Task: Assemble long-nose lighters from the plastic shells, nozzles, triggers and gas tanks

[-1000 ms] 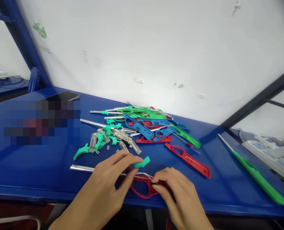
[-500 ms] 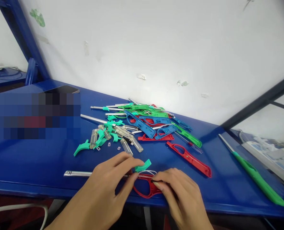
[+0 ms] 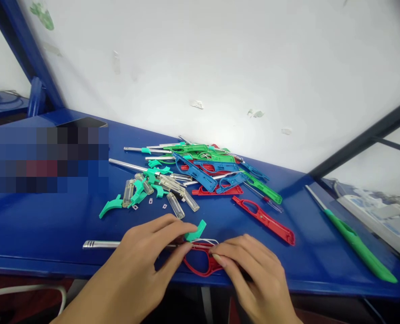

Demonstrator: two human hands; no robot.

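My left hand [image 3: 146, 256] is closed, its thumb and index finger pinching a teal-green curved trigger [image 3: 197, 231] just above a red lighter casing half [image 3: 216, 267]. A silver metal tube [image 3: 101, 244] sticks out to the left from under this hand. White wires [image 3: 207, 240] loop over the top edge of the casing. My right hand [image 3: 253, 265] is closed around the right end of the casing, thumb and fingertips pinched beside its finger ring. Whether a small part also sits between those fingertips cannot be made out. The casing's handle is hidden under the right hand.
Behind the hands lie more green triggers [image 3: 111, 205], clear fuel tanks [image 3: 176, 205] and a pile of blue casing halves [image 3: 195, 172]. A red casing half [image 3: 263, 220] lies at right, then a green lighter [image 3: 357, 245]. The blue table's front edge [image 3: 34, 265] is close.
The view has shifted slightly. The green trigger is tilted more steeply in my left fingers. My right fingertips have closed in at the casing, and the dark bit seen there earlier is less visible.
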